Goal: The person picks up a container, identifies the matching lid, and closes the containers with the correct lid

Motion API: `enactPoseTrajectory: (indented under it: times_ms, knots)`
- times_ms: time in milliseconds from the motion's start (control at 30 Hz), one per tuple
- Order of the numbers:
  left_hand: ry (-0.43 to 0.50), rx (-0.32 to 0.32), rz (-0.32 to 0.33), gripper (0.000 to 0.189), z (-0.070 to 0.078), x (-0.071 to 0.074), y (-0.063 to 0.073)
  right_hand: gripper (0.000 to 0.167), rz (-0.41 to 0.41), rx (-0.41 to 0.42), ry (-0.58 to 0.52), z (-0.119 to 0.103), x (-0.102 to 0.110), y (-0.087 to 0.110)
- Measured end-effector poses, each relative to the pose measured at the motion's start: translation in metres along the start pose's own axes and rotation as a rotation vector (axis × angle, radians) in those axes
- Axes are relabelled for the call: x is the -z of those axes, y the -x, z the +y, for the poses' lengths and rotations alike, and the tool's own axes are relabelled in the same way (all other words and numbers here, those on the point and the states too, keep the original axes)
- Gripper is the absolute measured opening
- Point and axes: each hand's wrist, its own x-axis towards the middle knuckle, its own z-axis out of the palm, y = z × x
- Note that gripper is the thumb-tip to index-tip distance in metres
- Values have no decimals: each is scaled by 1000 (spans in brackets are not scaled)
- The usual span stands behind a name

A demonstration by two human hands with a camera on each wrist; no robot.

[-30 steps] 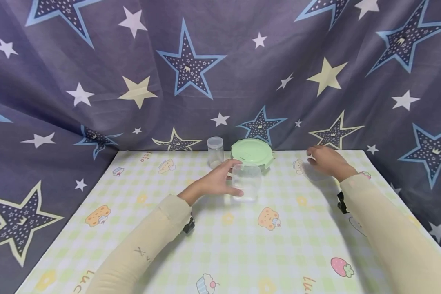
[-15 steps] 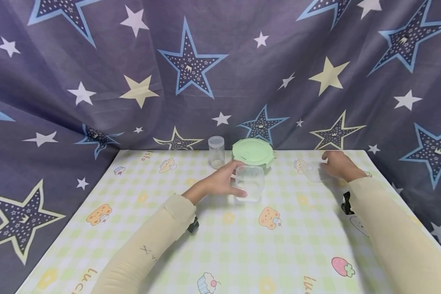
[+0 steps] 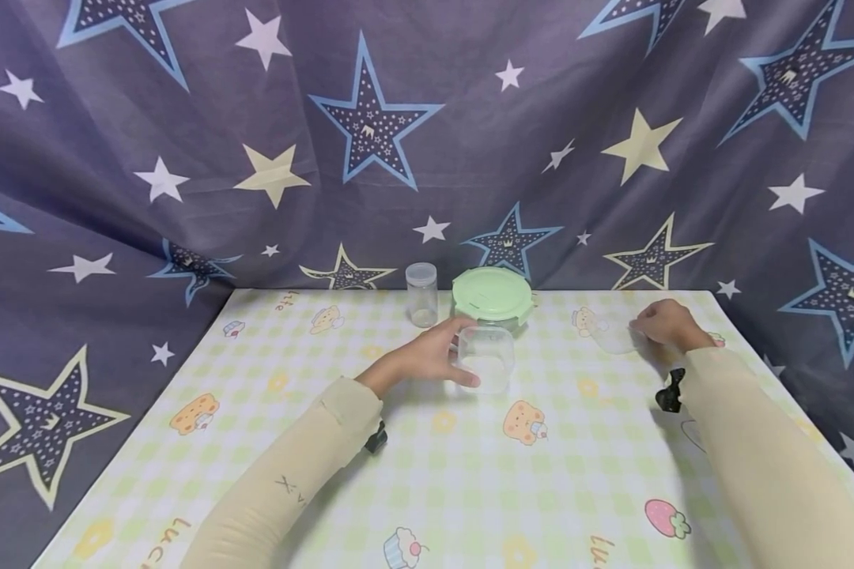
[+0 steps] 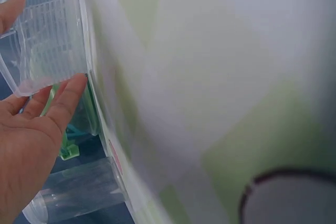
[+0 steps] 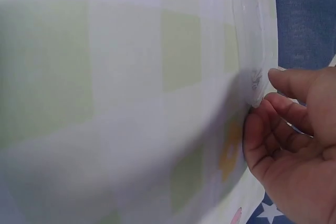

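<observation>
In the head view my left hand [image 3: 437, 356] holds a clear plastic container [image 3: 487, 362] at its left side, thumb in front and fingers behind. The left wrist view shows its ribbed wall [image 4: 50, 35] between the thumb and the fingers [image 4: 68, 100]. My right hand [image 3: 672, 325] is at the right edge of a flat clear lid [image 3: 615, 340] lying on the table. In the right wrist view its curled fingers meet the corner of the lid [image 5: 251, 40], with the thumb [image 5: 286, 81] close over the edge.
Behind the container stands a round food box with a green lid [image 3: 493, 291]. A clear jar [image 3: 422, 296] with a whitish cap stands to its left. The checked tablecloth [image 3: 441, 474] reaches back to a star-patterned curtain [image 3: 427, 142].
My right hand moved right off the lid's middle, then came down and nearer at its right edge. The left hand's container tilts slightly toward me. The view shifted a little.
</observation>
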Motion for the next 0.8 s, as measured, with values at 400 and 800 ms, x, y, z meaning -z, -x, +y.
enactPoseTrajectory:
  times_ms: [400, 800]
  knots:
    - [20, 16, -5, 103, -2, -1, 0, 26, 1, 7, -99, 5, -4, 2]
    - [10, 37, -16, 103, 0, 0, -1, 34, -18, -42, -224, 7, -4, -1]
